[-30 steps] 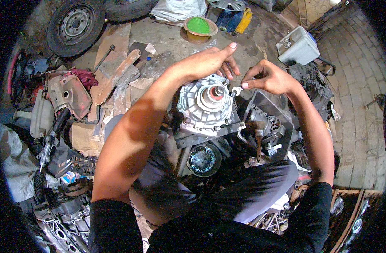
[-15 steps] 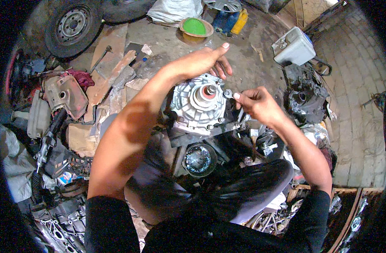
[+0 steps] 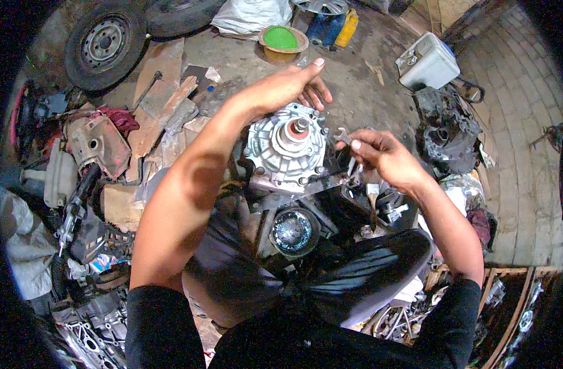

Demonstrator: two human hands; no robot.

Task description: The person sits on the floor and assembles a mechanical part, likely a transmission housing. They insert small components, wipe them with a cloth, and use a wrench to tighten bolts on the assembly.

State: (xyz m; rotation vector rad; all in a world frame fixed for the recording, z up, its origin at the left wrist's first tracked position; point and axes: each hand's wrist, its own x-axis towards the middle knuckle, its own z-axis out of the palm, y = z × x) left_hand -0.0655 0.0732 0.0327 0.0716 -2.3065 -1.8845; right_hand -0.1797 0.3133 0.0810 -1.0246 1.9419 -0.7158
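A ribbed silver metal housing [image 3: 281, 154] with a central shaft and a red ring around it stands in front of me, bolts along its rim. At its far edge, my left hand [image 3: 294, 86] rests with thumb stretched out and fingers apart, holding nothing; part of the palm is hidden. My right hand [image 3: 383, 157] pinches an open-end wrench [image 3: 341, 136] just right of the housing. The wrench's jaws point up and stand slightly apart from the rim bolts. Most of its handle is hidden by my fingers.
Nearer to me sits a round can [image 3: 294, 232] with dark, shiny contents. A brush [image 3: 372, 192] and tools lie to its right. Beyond are a green-filled bowl [image 3: 281, 40], a grey box [image 3: 428, 61] and a wheel [image 3: 105, 43]. Metal parts and cardboard [image 3: 122, 206] crowd the left.
The wrench has come away from the bolt at the housing's right edge and moved a little right, its jaws now turned upward. My left hand stays at the far edge.
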